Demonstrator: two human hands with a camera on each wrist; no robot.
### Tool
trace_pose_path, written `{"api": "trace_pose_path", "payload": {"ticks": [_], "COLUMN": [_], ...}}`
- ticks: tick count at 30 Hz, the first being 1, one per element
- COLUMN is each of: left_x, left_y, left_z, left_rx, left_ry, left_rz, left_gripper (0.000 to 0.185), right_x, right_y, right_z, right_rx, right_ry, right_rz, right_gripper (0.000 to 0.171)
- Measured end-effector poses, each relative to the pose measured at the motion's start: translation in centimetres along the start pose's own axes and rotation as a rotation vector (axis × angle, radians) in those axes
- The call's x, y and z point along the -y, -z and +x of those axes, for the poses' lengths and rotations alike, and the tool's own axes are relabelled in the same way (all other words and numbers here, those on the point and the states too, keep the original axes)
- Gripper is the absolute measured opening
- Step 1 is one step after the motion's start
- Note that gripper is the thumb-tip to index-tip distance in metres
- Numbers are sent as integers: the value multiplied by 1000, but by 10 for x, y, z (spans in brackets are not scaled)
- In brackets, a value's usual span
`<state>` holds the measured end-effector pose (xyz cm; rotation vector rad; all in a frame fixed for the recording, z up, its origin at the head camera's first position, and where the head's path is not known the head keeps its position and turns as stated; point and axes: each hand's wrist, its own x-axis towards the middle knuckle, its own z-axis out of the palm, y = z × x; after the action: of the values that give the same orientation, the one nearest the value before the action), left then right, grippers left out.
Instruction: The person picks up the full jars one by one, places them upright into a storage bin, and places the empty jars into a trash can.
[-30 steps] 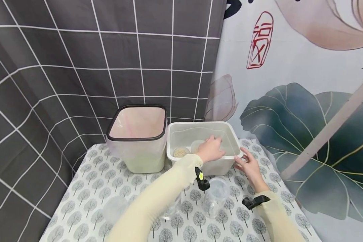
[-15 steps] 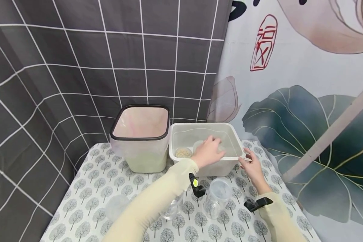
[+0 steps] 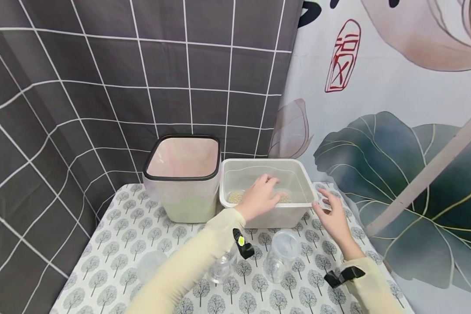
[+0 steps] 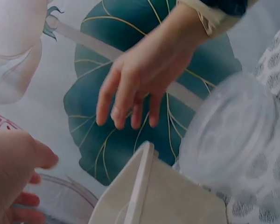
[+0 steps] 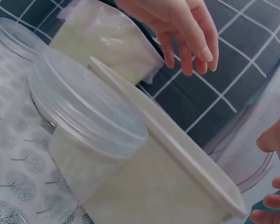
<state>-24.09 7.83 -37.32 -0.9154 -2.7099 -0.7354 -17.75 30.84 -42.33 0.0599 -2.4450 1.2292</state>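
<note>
Fingers [image 3: 267, 181] of the left hand [image 3: 257, 197] reach loosely spread into the white tub [image 3: 307, 185]; the right hand [image 3: 333, 214] hovers relaxed beside its rim. Lined bin [image 3: 182, 174] stands left, clear jars [image 3: 279, 255] nearer, on the tree-print counter [image 3: 114, 244].

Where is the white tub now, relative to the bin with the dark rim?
In the head view, the white tub stands at the table's back edge, directly right of the bin with the dark rim; the left hand reaches into it.
</note>
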Motion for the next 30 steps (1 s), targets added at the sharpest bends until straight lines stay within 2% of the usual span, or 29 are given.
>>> {"api": "trace_pose_path", "payload": {"ticks": [4,11,19,24,27,30], "left_x": [11,27,52,63,70,79], "left_y": [4,22,38,57,70,82], "left_z": [-8,-22,-43,-52,-55,-60], "left_rx": [-73,-203,-360,-452,-504,-560], "left_ry": [-42,-80,-139,-160,-155,-146], "left_rz": [-18,-38,11,43,75,78], "left_gripper": [43,39,36,35,35,35], "right_x": [8,25,34,31,29,29], "right_y": [-1,-4,-15,-18,-19,-21], "right_z": [-4,-13,-32,-43,-50,-56], "right_rx": [12,32,67,64,73,87], "right_ry": [72,190,313,440,484,482], "right_rz": [-10,-28,-47,-43,-44,-40], "right_gripper": [47,46,49,51,52,52]}}
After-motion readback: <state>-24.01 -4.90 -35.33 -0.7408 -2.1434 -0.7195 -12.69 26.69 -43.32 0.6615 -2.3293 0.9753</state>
